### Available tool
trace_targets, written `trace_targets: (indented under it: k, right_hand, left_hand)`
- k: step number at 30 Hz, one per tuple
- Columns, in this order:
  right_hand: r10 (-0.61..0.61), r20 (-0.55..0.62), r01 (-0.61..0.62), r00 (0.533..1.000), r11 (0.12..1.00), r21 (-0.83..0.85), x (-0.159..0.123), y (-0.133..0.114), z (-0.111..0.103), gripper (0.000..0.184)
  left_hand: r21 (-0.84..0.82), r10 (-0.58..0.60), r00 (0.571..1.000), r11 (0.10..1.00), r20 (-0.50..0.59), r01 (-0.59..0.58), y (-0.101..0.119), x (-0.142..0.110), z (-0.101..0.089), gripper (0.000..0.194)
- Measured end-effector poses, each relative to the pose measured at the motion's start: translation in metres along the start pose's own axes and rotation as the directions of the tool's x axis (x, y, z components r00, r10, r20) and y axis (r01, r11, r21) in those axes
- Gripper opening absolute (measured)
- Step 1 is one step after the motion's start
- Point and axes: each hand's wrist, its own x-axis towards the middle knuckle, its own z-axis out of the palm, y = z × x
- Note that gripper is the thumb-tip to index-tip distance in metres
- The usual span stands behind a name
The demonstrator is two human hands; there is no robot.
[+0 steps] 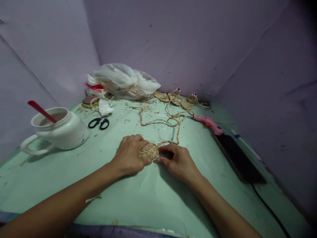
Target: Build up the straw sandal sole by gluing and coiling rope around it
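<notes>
A flat oval coil of braided straw cord [149,151] lies low over the table between my hands. My left hand [132,153] grips its left side, fingers over the far edge and thumb along the near edge. At the coil's right end is my right hand [177,160], its thumb and index finger a little apart. The index fingertip touches or nearly touches the spot where the loose cord [177,132] leaves the coil; whether it pinches the cord I cannot tell. From there the cord winds away across the table towards the back.
A white mug [66,129] with a red handle in it stands left, beside black-handled scissors [99,123]. At the back are a plastic bag [126,81] and small woven straw slippers [188,102]. A pink glue gun [208,124], a black phone-like slab [240,158] and a pen [245,143] lie right.
</notes>
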Motion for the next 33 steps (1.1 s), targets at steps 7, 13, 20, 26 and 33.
trace_targets:
  k: [7,13,20,26,33]
  right_hand:
    - [0.012,-0.047,-0.013,0.999,1.0,-0.01,0.001,0.004,0.005,0.014]
    - [0.152,-0.068,-0.148,0.986,0.988,0.053,0.007,0.0,0.012,0.012]
    - [0.146,0.093,-0.164,0.985,0.958,0.237,0.014,0.003,0.003,0.011]
    - [0.185,0.059,-0.192,0.981,0.967,0.168,0.016,0.005,0.003,0.013]
    - [0.176,0.034,-0.178,0.984,0.981,0.077,0.017,0.001,0.006,0.01]
  left_hand:
    - [0.044,0.023,0.999,0.999,-0.024,-0.022,0.001,-0.001,0.003,0.043]
    - [0.039,0.059,0.998,0.998,-0.027,-0.058,0.001,0.0,0.003,0.034]
    - [0.029,0.024,1.0,0.999,-0.015,-0.024,0.001,0.0,0.003,0.041]
    - [0.018,0.027,1.0,0.999,-0.016,-0.027,-0.002,0.0,0.004,0.044]
    - [0.01,0.021,1.0,1.0,-0.016,-0.02,0.0,-0.001,0.004,0.04]
